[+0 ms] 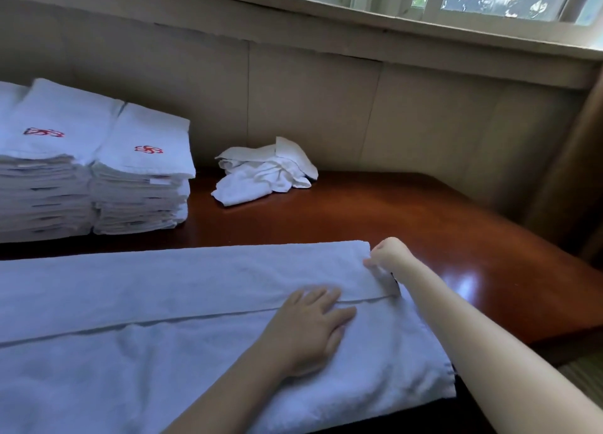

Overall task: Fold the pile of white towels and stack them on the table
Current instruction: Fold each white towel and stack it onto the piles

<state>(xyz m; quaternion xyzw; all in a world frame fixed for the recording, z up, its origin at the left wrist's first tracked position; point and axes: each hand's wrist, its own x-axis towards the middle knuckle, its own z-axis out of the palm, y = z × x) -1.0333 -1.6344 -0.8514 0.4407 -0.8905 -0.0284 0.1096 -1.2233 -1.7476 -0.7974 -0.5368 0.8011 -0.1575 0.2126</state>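
In the head view, a large white terry towel (163,319) is seen spread across the near part of the polished reddish-brown wooden surface (424,224). Its far long side is already folded over toward the middle, so a hem line runs across the cloth.

The left hand (310,322) is laid flat on the towel just beside this hem line, with the fingers straight and spread, and the cloth is pressed down by it. The right hand (386,254) is placed at the far right corner of the folded layer. Its fingers are curled and the corner appears to be pinched between them, though the fingertips are partly hidden. The two hands are kept apart.

At the far left, two tall stacks of folded white towels with a red emblem (140,172) stand side by side and touching. A small crumpled heap of white towels (264,172) lies near the wall, apart from the stacks, and is not yet folded.

Some risks can be judged from here. If the corner is pulled while the flat hand presses too lightly, the lower layer may be dragged along and the edges will no longer match. The glossy surface probably gives little friction, so the whole towel could slide toward the near edge. The stacks are already high, and a carelessly added towel may make them lean.
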